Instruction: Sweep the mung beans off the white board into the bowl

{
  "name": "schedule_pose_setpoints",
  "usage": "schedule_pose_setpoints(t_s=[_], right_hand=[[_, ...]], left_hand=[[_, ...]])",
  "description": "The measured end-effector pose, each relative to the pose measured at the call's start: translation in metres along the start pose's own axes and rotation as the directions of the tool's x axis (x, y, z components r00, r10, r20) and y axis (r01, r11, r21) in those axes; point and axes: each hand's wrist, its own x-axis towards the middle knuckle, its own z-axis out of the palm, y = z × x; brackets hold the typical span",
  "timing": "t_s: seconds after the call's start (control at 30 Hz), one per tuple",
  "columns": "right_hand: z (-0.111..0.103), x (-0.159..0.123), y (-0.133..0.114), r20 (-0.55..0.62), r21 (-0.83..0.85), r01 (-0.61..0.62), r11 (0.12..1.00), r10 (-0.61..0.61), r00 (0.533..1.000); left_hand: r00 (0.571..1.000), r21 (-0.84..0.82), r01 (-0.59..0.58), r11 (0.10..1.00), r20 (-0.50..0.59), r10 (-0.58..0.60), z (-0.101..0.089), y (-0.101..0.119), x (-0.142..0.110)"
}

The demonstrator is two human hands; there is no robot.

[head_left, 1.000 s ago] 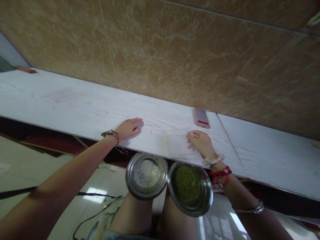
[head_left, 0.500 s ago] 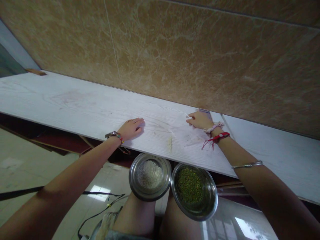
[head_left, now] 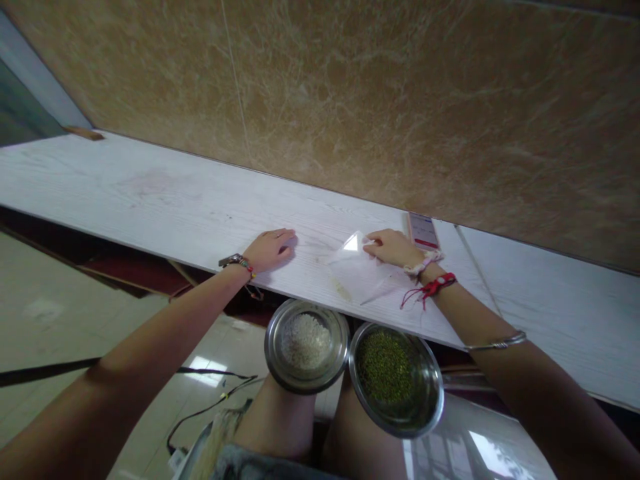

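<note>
My left hand (head_left: pixel 270 250) lies flat on the white wood-grain shelf (head_left: pixel 185 213), fingers stretched out and holding nothing. At the right, my right hand (head_left: pixel 395 248) pinches the upper edge of a clear plastic bag (head_left: pixel 357 270). Some pale grains seem to sit at the bag's lower left corner, though it is hard to make out. Below the shelf edge, a steel bowl of white rice (head_left: pixel 306 343) rests on my left knee. Beside it, a steel bowl of green mung beans (head_left: pixel 385 367) rests tilted on my right knee.
A phone (head_left: pixel 423 231) with a lit screen lies by the wall behind my right hand. The brown marbled wall (head_left: pixel 320 100) rises along the shelf's back. A small wooden block (head_left: pixel 84 133) is at the far left. A black cable (head_left: pixel 210 407) hangs near the floor.
My right hand has drawn the plastic bag slightly left and toward me, and more of the phone shows. My left hand remains flat on the shelf. The view has shifted a little.
</note>
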Motion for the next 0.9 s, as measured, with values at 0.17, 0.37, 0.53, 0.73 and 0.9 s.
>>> schedule_pose_setpoints(t_s=[0.17,0.37,0.53,0.73,0.9], right_hand=[[0.019,-0.018,-0.022,0.059,0.08,0.069,0.994,-0.074,0.996],[0.023,-0.033,-0.043,0.071,0.155,0.145,0.977,-0.158,0.985],[-0.002,-0.03,-0.028,-0.064,0.116,0.189,0.975,-0.182,0.981],[-0.034,-0.034,0.023,-0.27,0.004,0.155,0.988,-0.149,0.951],[-0.043,-0.055,0.064,-0.499,-0.234,0.098,0.967,-0.206,0.842]], left_hand=[[1.0,0.007,-0.006,1.0,-0.001,0.006,0.001,-0.001,0.001],[1.0,-0.004,-0.013,1.0,-0.006,0.013,0.002,-0.003,0.001],[1.0,-0.006,-0.019,1.0,-0.001,0.019,0.001,-0.002,0.0],[0.998,0.029,-0.052,0.998,-0.033,0.053,0.004,-0.004,0.0],[0.998,0.142,-0.06,0.988,-0.002,0.061,0.001,-0.001,0.001]])
